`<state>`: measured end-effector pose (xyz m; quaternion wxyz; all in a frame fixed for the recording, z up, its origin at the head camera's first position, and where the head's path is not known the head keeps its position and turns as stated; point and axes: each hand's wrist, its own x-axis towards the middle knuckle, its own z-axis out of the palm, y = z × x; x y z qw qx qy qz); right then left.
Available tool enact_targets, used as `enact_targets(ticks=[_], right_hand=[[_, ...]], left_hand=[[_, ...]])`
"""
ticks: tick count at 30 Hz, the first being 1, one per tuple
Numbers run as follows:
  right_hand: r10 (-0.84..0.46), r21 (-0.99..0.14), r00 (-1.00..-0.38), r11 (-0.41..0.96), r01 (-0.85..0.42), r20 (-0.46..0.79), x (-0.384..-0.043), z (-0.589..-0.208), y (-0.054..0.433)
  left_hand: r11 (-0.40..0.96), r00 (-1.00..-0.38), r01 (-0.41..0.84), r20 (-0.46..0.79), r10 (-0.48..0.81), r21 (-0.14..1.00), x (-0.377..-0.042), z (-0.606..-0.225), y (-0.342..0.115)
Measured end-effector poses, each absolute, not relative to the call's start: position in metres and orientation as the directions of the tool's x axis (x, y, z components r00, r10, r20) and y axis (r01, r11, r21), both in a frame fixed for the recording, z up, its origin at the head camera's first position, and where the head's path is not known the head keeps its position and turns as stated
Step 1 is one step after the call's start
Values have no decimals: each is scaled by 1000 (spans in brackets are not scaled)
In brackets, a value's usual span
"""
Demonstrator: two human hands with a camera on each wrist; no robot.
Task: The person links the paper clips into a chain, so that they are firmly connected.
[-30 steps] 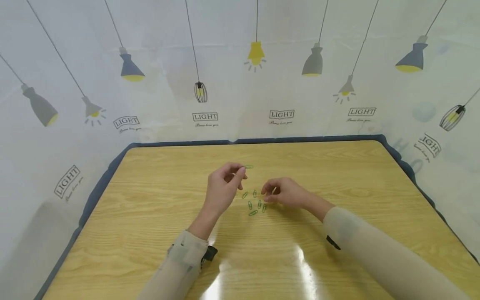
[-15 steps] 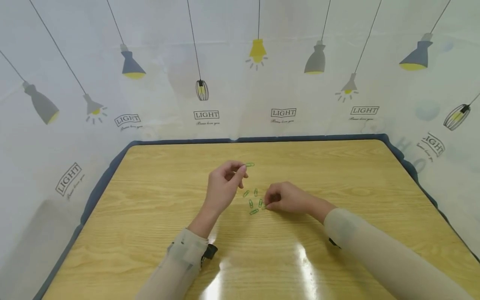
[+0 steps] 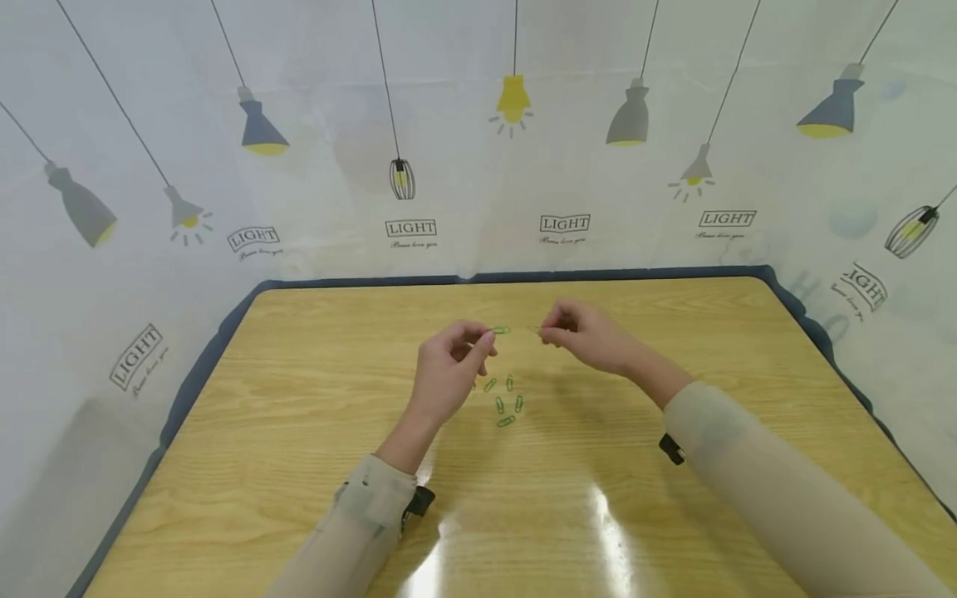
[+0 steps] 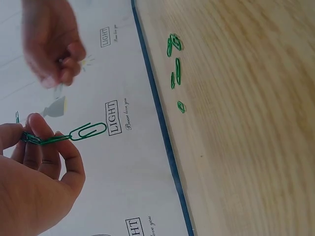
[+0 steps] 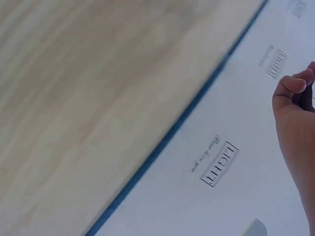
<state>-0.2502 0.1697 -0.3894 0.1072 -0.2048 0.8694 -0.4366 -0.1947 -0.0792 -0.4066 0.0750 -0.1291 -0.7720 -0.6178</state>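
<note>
Left wrist view, looped paperclips [image 4: 88, 132], grained table [image 4: 241, 132]

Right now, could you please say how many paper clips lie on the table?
5: back-left clip, back-right clip, middle-left clip, middle-right clip, front clip; the left hand may hide others.

sleeves [image 3: 777, 482]: long, pale beige | cuffs [image 3: 375, 488]: greyish patches | wrist devices [image 3: 422, 500]: black

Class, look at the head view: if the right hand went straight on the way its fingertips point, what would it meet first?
Probably the green paper clip jutting from the left hand; the right hand points towards it, though depth is hard to judge.
</note>
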Motion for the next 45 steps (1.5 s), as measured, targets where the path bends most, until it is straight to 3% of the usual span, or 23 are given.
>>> enact_targets(ticks=[5,12,24,45], right_hand=[[-383,-857,-922,455,-243,58,-250,-359,166],[-409,-872,-911,429,-237,46,-236,-337,152],[-459,-775,-877,499,-388,143,-228,-338,140],[-467,-759,-878,531,-377,109,-223,-337,149]], left_hand=[[203,-954,297,279,112,933,-195,-407,-80],[211,-952,300,280,122,930,-196,-405,-79],[219,-943,328,303,141,919,-195,-401,-79],[219,-948,311,286,139,925,-191,-399,-82]])
